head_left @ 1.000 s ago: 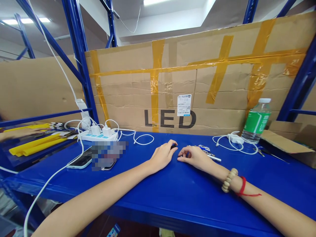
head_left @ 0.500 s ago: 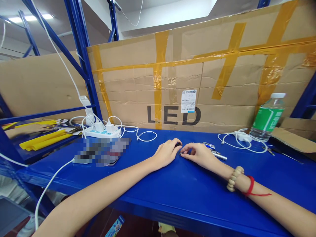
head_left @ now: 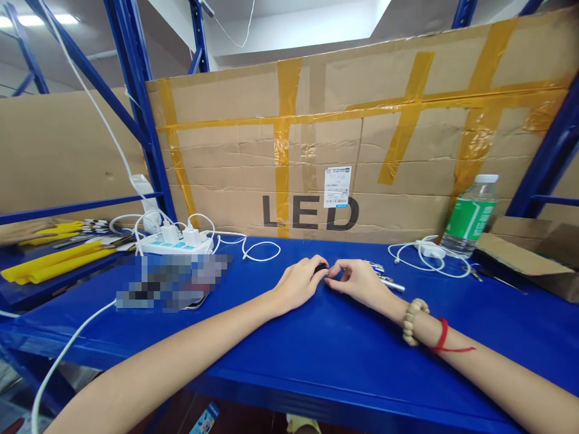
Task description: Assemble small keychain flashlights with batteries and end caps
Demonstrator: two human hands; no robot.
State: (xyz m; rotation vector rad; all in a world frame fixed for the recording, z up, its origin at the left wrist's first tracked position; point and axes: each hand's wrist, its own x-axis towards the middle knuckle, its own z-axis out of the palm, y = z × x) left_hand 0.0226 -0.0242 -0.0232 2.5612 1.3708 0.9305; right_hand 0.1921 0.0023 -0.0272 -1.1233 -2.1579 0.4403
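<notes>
My left hand [head_left: 296, 283] is closed round a small black object [head_left: 321, 267], mostly hidden by the fingers; its exact kind I cannot make out. My right hand [head_left: 359, 282] meets it from the right, with thumb and forefinger curled into a pinch close to the black object. Whatever those fingertips hold, if anything, is too small to name. Both hands rest low over the blue tabletop [head_left: 289, 343]. Just behind my right hand lie a silver cylinder [head_left: 394, 286] and some small shiny metal pieces [head_left: 374, 266], partly covered by the hand.
To the left stand a white power strip [head_left: 174, 244] with plugs and two blurred flat devices [head_left: 194, 289]. A green-labelled bottle [head_left: 470, 214], a coiled white cable [head_left: 432, 248] and a cardboard piece [head_left: 525, 256] are at right. A big cardboard box [head_left: 226, 157] forms the back.
My right fingertips have risen slightly and come nearer the black object in my left hand. A small dark bit seen at them earlier no longer shows. The camera view has shifted slightly.
</notes>
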